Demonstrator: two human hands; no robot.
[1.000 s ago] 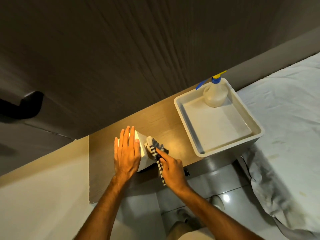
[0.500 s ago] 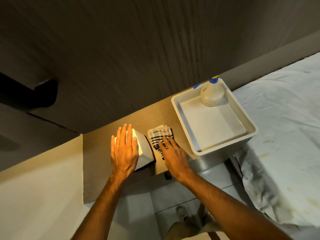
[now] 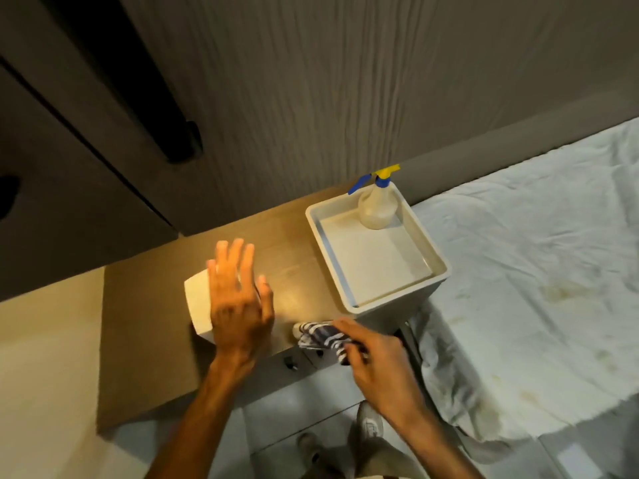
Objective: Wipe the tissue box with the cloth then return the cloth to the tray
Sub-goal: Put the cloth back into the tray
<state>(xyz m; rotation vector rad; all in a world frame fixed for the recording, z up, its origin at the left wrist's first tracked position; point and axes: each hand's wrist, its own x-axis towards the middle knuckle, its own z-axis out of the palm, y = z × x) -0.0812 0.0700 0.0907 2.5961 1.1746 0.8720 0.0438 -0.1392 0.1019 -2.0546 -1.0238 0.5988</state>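
A white tissue box stands on the wooden ledge. My left hand hovers over its top and right side with fingers spread, holding nothing. My right hand grips a bunched blue-and-white striped cloth at the ledge's front edge, right of the box and just in front of the grey tray. The cloth is apart from the box. The tray sits at the right end of the ledge.
A spray bottle with a blue and yellow nozzle stands in the tray's far corner. A bed with a white sheet lies to the right. A dark panelled wall rises behind the ledge. My shoes show on the tiled floor below.
My right hand has bunched up the cloth and pulled it from beside the box toward the ledge's front edge. My left hand has lifted slightly off the box with fingers spread.
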